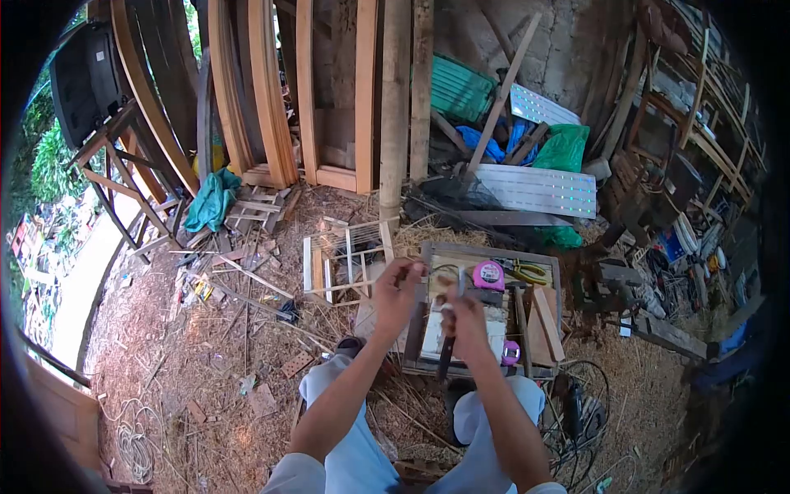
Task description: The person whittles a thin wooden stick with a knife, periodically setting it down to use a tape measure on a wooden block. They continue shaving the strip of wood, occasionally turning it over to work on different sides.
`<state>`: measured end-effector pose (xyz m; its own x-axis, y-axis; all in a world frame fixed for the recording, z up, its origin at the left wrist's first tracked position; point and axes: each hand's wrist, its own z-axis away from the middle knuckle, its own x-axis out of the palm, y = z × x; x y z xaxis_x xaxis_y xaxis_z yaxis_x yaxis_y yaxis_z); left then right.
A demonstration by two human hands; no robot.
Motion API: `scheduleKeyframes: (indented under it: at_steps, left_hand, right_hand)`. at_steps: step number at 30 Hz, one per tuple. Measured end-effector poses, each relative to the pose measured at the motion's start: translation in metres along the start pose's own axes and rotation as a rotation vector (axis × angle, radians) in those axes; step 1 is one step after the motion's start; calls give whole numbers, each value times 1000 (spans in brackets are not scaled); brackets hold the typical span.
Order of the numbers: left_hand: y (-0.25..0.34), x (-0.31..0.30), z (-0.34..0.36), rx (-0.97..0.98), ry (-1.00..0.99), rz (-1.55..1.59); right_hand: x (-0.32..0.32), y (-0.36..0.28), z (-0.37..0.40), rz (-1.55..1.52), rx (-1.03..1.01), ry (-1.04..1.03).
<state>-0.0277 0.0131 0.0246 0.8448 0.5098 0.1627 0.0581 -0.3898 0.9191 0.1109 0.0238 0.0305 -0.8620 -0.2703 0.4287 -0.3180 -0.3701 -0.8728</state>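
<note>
My left hand (397,295) is raised over the left edge of a wooden tool tray (550,265), fingers curled together; whether it pinches anything small I cannot tell. Close to its right, my right hand (463,319) grips a dark-handled tool (444,361), the handle pointing down toward my knees and a thin pale tip rising above the fingers. In the tray lie a pink tape measure (489,275), yellow-handled pliers (529,272), a white block (433,333) and short wood pieces (545,323). A second small pink tape (511,353) sits at the tray's near edge.
I sit on ground strewn with sawdust and offcuts, knees in light trousers (354,445). A small white slatted frame (339,262) lies left of the tray. Door frames and planks (362,90) lean on the back wall. Black cables (580,412) coil at right, rope (132,445) at left.
</note>
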Motion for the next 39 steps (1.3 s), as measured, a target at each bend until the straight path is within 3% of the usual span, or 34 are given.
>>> scheduleKeyframes:
  at_steps: [1,3,6,12,16,18,21,22,25,26,28,31,34,39]
  left_hand:
    - [-4,4,5,-53,-42,90]
    - [-7,9,10,-140,-113,279]
    - [-2,4,10,-200,-148,302]
    - [3,-57,-21,-220,127,307]
    - [6,-78,-18,-273,62,274]
    - [4,-83,-20,-205,-27,189]
    - [25,-79,-16,354,188,-611]
    - [31,-74,-13,354,186,-611]
    - [28,-49,0,412,-181,-633]
    - [21,-45,6,408,-176,-628]
    - [16,-35,18,256,-560,-793]
    - [24,-24,22,132,-640,-644]
    - [21,-16,27,210,-653,-495]
    - [14,-9,34,141,-708,-460]
  right_hand:
    - [-1,-5,-2,-158,-57,86]
    - [-17,-12,-11,-196,-123,89]
    - [-36,-19,-15,-215,-236,157]
    - [-74,-40,-15,-201,-362,292]
    - [-85,-46,-11,-221,-365,390]
    - [-93,-50,-11,-177,-416,374]
    - [-93,-54,-12,-96,-421,393]
    - [-91,-55,-11,-57,-409,375]
    - [-94,-49,-17,-16,-420,355]
    - [-97,-47,-20,12,-435,343]
    - [-98,-48,-24,21,-460,355]
    - [-100,-53,-26,62,-518,437]
    - [-105,-53,-30,81,-553,522]
    - [-102,-55,-27,39,-536,556]
